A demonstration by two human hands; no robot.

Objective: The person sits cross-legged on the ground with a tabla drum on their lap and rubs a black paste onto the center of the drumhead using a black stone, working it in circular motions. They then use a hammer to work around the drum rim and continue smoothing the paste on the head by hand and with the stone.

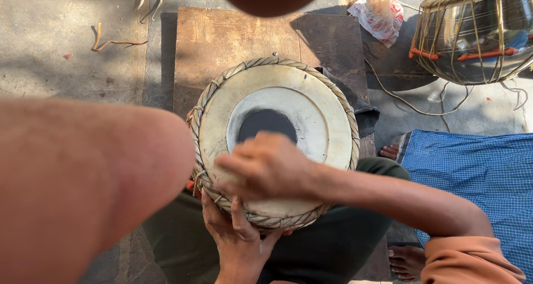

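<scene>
While the right hand (266, 164) lay across the near half of the tabla drumhead (275, 134), its fingers were loosely curled and blurred, pressing or rubbing the pale skin just short of the black central patch (266, 123); whether it pinched some small tool could not be told. The left hand (236, 234) sat below it, fingers spread and wrapped up around the near rim of the drum, thumb against the braided hide edging (277, 62), so the drum was steadied against the lap. The drum rested on a worn wooden board (222, 37) beyond both hands, on the stone floor (61, 45). A bare knee (83, 178) loomed to the left of the hands. Far off to the upper right stood a second, metal-bodied drum (477, 31) laced with straps, and a blue checked cloth (477, 173) with another person's foot (390, 151) lay to the right of the forearm.

The likeliest trouble seemed to be the drum rolling or tipping, since only one hand gripped its rounded side and the other pushed down near the edge. Too hard a stroke might scuff the black patch or stress the skin. Loose cords (119, 41) on the floor could snag.
</scene>
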